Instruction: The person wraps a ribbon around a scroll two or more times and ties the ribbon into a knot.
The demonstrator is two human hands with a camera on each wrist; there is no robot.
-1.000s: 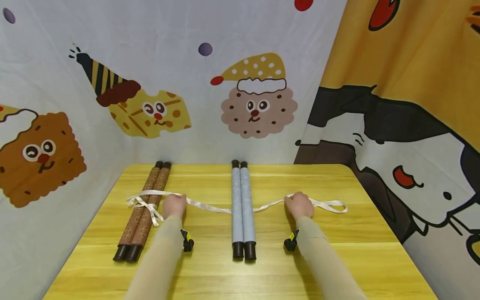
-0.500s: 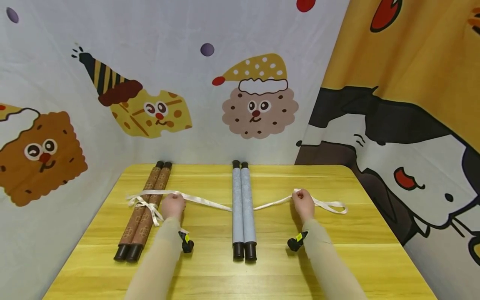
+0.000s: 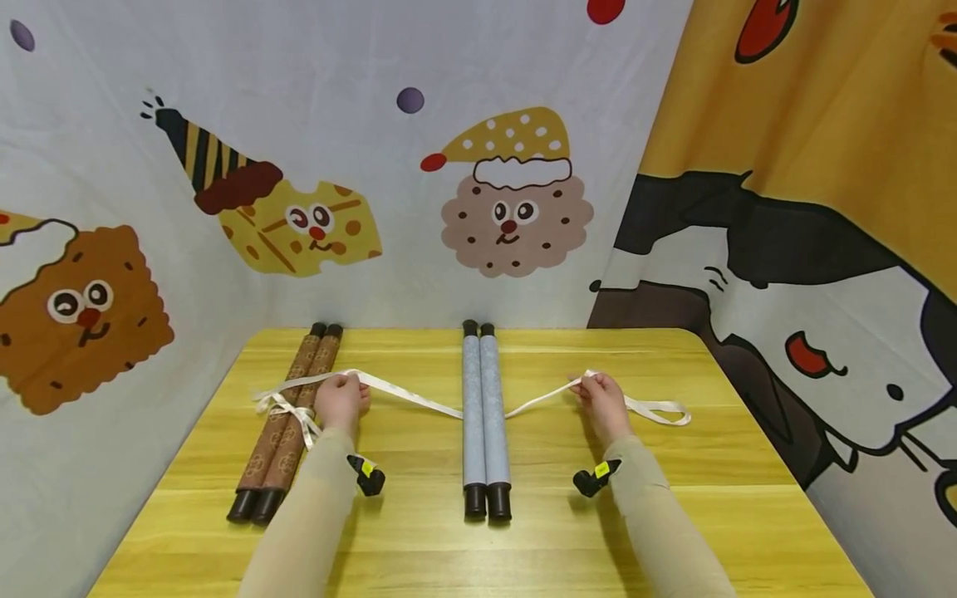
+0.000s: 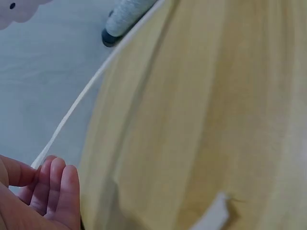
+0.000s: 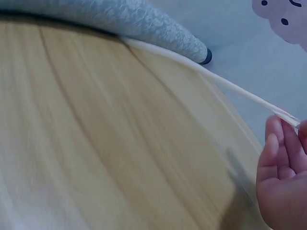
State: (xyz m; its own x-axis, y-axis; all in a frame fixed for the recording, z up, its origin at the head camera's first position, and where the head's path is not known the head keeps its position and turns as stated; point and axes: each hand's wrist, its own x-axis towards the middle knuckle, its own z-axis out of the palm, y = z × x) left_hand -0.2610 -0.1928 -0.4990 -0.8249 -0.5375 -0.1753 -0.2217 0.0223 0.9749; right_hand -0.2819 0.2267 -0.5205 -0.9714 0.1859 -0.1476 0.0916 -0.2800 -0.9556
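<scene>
Pinching the white ribbon (image 3: 411,396) with our left hand (image 3: 341,404) and right hand (image 3: 606,407), we've got it running under two pale-blue rolls (image 3: 493,407). Brown rolls (image 3: 267,444) sit left, btw.

- Head: from above and farthest back, facing forward and down, over the table (image 3: 419,556) to the cloth (image 3: 336,50) behind.
- Left wrist: from the wrist's inner side, close by the left hand (image 4: 43,196) (cut off at lower left), facing right toward the blue rolls (image 3: 488,407).
- Right wrist: equally close, the right hand (image 5: 284,177) at its right edge, facing left.
- Both wrist views share ribbon (image 4: 76,103), table and cloth from opposite sides; the head view holds all three.
</scene>
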